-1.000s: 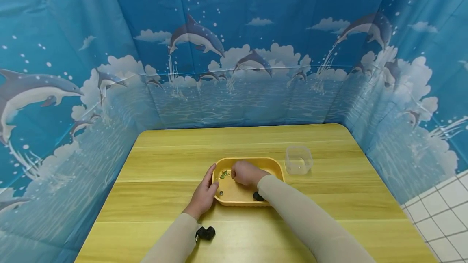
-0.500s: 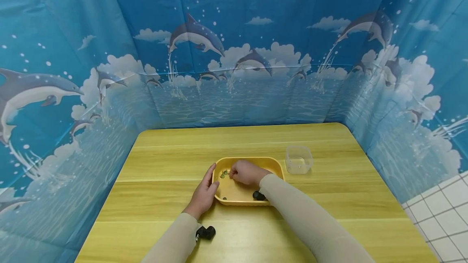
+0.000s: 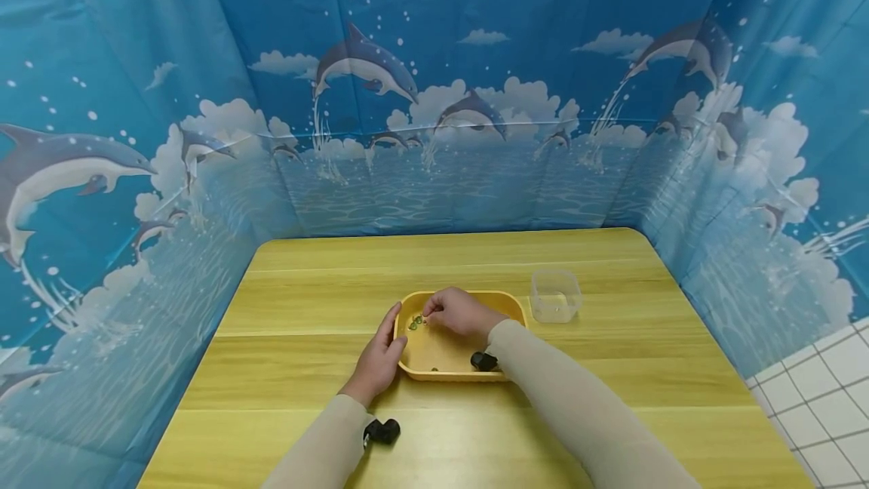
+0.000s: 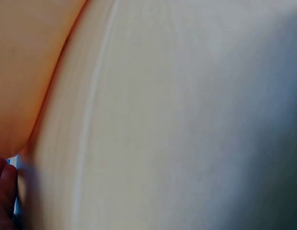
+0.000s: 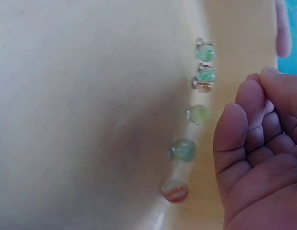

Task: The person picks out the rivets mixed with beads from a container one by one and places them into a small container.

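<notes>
A shallow yellow tray (image 3: 434,351) lies on the wooden table. My left hand (image 3: 377,362) grips its left side, thumb over the rim and fingers along the outer wall. My right hand (image 3: 462,313) reaches into the tray's back left part, fingertips right at a small cluster of green marbles (image 3: 414,324). In the right wrist view, several glass marbles, including a green marble (image 5: 183,150) and an orange-striped marble (image 5: 176,191), line up, with tiny metallic pieces (image 5: 202,83) beside some. The right thumb and index fingertips meet; I cannot tell whether something small is between them.
A clear square plastic container (image 3: 555,296) stands on the table just right of the tray. One lone marble (image 3: 434,370) is by the tray's front wall. A dolphin-print curtain (image 3: 434,179) hangs along the table's back edge and sides.
My right hand has shifted slightly left and back, toward the marble cluster. The lone marble has rolled right along the tray's front wall. My left hand has stayed on the tray.
</notes>
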`<state>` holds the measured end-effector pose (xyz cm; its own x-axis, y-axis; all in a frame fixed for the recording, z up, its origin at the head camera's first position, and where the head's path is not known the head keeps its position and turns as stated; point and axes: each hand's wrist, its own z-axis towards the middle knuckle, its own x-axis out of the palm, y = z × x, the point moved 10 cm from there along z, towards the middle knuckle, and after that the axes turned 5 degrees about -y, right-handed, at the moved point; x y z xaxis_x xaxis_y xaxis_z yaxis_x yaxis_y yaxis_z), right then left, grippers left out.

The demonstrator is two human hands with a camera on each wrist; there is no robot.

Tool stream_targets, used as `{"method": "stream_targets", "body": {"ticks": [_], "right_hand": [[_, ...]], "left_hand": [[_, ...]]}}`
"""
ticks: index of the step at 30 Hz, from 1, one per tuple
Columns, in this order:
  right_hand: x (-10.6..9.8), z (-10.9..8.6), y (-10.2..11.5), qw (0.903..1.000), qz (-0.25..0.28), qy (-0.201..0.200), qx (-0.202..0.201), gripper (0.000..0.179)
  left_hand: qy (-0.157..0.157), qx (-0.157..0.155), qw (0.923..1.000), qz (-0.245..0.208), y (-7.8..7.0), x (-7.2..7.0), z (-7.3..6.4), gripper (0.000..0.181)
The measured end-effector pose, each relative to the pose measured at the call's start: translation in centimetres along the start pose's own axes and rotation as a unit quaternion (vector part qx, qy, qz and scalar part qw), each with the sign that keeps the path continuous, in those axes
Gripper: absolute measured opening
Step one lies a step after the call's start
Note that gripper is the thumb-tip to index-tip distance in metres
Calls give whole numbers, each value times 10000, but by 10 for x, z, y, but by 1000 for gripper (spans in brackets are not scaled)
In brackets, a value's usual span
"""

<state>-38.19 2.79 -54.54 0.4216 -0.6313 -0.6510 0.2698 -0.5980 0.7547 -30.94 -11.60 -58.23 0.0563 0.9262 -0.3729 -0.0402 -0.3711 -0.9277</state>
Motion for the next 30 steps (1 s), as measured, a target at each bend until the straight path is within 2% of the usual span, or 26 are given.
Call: {"method": "stream_targets", "body": {"ticks": [13, 17, 22, 30], "right_hand": [[-25, -8, 11, 9995, 261, -138, 118, 19], [-30, -9, 11, 9988, 458, -107, 118, 20], [-35, -12, 12, 9974, 710, -78, 120, 23], [-50, -14, 12, 9977, 605, -259, 136, 24]], "left_hand": [[-36, -50, 9999, 109, 0, -2, -1, 64], [-31, -96, 9999, 24, 1, -1, -1, 63], [-24, -11, 10000, 33, -1, -1, -1, 63], [-71, 56, 9998, 188, 1, -2, -1, 63]]}}
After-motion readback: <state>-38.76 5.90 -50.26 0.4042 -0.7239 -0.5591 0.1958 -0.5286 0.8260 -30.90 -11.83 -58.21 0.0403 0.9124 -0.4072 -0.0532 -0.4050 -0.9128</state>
